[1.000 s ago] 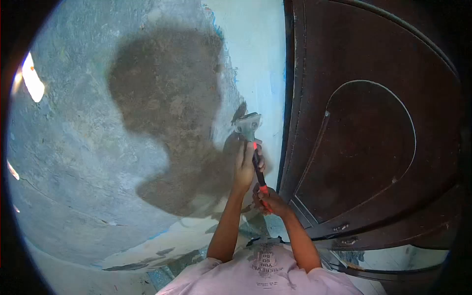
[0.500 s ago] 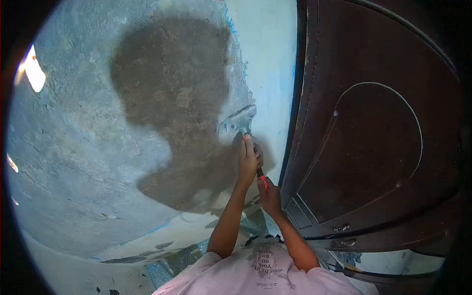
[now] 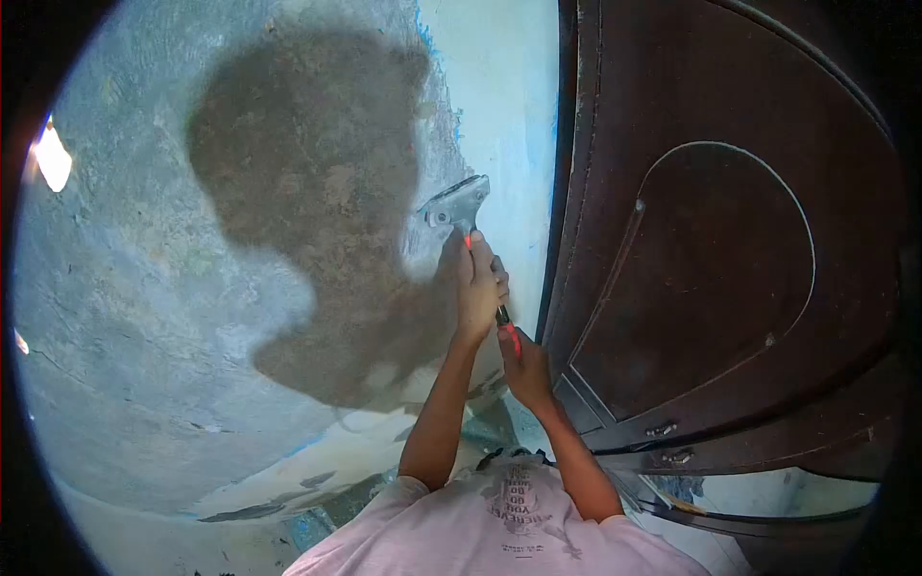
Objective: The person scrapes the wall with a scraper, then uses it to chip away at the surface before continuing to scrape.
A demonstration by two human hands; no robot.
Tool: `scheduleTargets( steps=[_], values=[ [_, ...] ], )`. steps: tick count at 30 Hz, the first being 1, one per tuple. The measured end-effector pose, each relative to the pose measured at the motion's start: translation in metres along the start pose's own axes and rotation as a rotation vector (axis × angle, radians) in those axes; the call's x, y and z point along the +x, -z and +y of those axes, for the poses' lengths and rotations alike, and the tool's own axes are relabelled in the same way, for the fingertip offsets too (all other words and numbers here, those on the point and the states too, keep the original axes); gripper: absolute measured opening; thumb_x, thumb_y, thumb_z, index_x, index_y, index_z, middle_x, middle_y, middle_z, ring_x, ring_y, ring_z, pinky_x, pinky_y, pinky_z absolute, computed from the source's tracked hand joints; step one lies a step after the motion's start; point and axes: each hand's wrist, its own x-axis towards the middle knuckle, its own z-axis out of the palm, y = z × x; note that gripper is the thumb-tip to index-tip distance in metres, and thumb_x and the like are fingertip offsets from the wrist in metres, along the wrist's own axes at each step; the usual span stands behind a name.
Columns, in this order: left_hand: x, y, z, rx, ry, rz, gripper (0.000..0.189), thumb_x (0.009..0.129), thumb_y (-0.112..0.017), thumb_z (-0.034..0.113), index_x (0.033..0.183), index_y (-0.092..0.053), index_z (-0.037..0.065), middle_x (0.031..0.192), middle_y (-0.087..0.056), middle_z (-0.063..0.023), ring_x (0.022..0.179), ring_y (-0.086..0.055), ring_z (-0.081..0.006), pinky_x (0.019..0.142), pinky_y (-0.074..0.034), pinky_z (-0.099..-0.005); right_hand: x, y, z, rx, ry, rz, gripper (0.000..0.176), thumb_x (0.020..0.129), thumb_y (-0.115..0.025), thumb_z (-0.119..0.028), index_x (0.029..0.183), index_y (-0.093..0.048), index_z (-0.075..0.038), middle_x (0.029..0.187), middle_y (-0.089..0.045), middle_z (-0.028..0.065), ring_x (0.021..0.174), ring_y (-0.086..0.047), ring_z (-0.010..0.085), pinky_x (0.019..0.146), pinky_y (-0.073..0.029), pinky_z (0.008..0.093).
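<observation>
A long-handled scraper (image 3: 459, 204) with a wide metal head and a red and black handle lies against the wall, at the ragged edge between bare grey plaster (image 3: 125, 259) and pale paint (image 3: 509, 115). My left hand (image 3: 479, 293) is wrapped round the upper handle, just below the head. Lower down, my right hand (image 3: 526, 370) grips the red end of the handle. Part of the handle is hidden by my fingers. A dark shadow covers the wall left of the scraper.
A dark brown wooden door (image 3: 711, 288) with a curved line on it stands close on the right. Small metal handles (image 3: 663, 430) show near its lower edge. Patches of flaked paint lie on the lower wall.
The scraper head and both hands appear slightly higher and further left in the view. The wall, door and shadow have also shifted left as the camera moved.
</observation>
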Motion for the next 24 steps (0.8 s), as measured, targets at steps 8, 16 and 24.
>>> scheduleTargets(
  steps=[8, 16, 24],
  values=[
    [-0.009, 0.012, -0.021, -0.017, 0.103, 0.029, 0.047, 0.104, -0.041, 0.056, 0.084, -0.041, 0.013, 0.060, -0.036, 0.0043, 0.044, -0.032, -0.0055, 0.037, -0.022, -0.0231, -0.018, -0.004, 0.017, -0.057, 0.092, 0.044, 0.035, 0.102, -0.053, -0.035, 0.103, -0.062, -0.001, 0.070, -0.059, 0.0238, 0.072, -0.067, 0.0439, 0.060, -0.048, 0.0461],
    [-0.012, 0.014, -0.029, -0.062, 0.168, 0.037, 0.047, 0.103, -0.041, 0.058, 0.086, -0.040, 0.014, 0.059, -0.036, 0.0044, 0.044, -0.034, -0.0057, 0.038, -0.025, -0.0224, -0.028, -0.003, 0.014, -0.048, 0.099, 0.069, 0.046, 0.105, -0.047, -0.040, 0.084, -0.058, -0.001, 0.059, -0.048, 0.0154, 0.051, -0.046, 0.0319, 0.053, -0.038, 0.0420],
    [-0.013, 0.008, -0.015, -0.079, 0.087, -0.024, 0.050, 0.104, -0.039, 0.056, 0.079, -0.039, 0.013, 0.056, -0.034, 0.0040, 0.041, -0.032, -0.0071, 0.036, -0.024, -0.0257, -0.024, 0.009, -0.001, -0.033, 0.104, 0.061, 0.043, 0.104, -0.050, -0.039, 0.086, -0.059, -0.001, 0.061, -0.047, 0.0185, 0.054, -0.047, 0.0355, 0.055, -0.038, 0.0421]
  ],
)
